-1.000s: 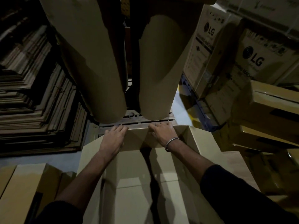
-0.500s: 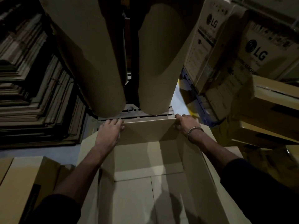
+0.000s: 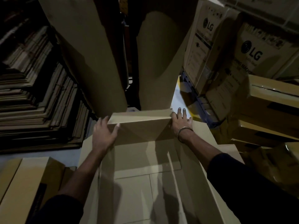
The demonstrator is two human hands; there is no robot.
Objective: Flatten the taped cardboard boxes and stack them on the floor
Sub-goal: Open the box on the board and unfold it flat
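At far left a tall stack of flattened cardboard rises from the floor, with a closed carton low beside it. Two upright cardboard rolls stand just behind the open box, close against its far wall. The left hand grips the far flap at its left end, thumb on top; the right hand holds the right end, fingers extended over the corner. Only the box's own bottom flaps show inside. LG cartons crowd the right.
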